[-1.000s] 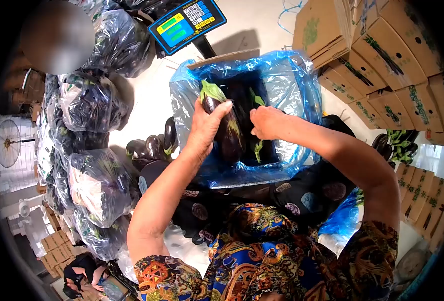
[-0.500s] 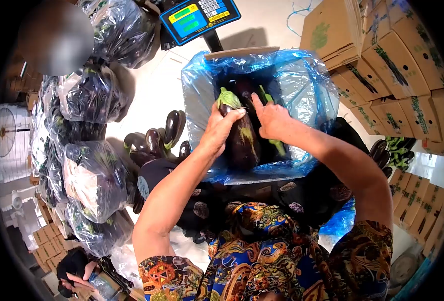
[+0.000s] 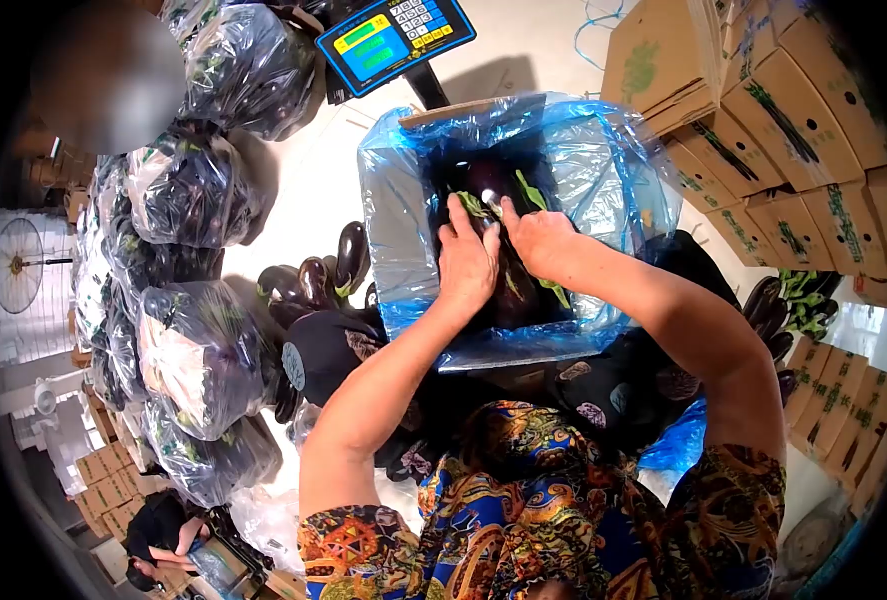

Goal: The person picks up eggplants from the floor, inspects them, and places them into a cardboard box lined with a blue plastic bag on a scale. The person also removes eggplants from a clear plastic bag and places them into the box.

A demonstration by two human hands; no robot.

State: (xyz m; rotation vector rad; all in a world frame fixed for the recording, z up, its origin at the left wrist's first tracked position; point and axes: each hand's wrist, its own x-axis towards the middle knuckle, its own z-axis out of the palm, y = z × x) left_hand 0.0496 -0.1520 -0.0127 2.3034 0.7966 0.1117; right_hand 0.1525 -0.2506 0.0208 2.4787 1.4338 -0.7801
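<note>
Inside the blue-plastic-lined box (image 3: 398,220), a dark purple eggplant (image 3: 514,290) lies with its green cap toward the far side. My left hand (image 3: 468,262) is over its left side and cap end, fingers bent round it. From the right, my right hand (image 3: 541,240) reaches in with the index finger stretched toward the cap end; its other fingers are partly curled and nothing shows in them. Another eggplant (image 3: 488,175) lies at the box's far end, partly in shadow. A green stem (image 3: 529,190) shows beside it.
A digital scale display (image 3: 395,42) stands beyond the box. Loose eggplants (image 3: 313,283) lie to the left, near plastic bags of eggplants (image 3: 198,345). Stacked cartons (image 3: 783,120) rise on the right. A co-worker (image 3: 168,535) is at the lower left.
The held eggplant has gone down deeper into the box, and my left hand has moved right and over it. My right hand has shifted slightly down.
</note>
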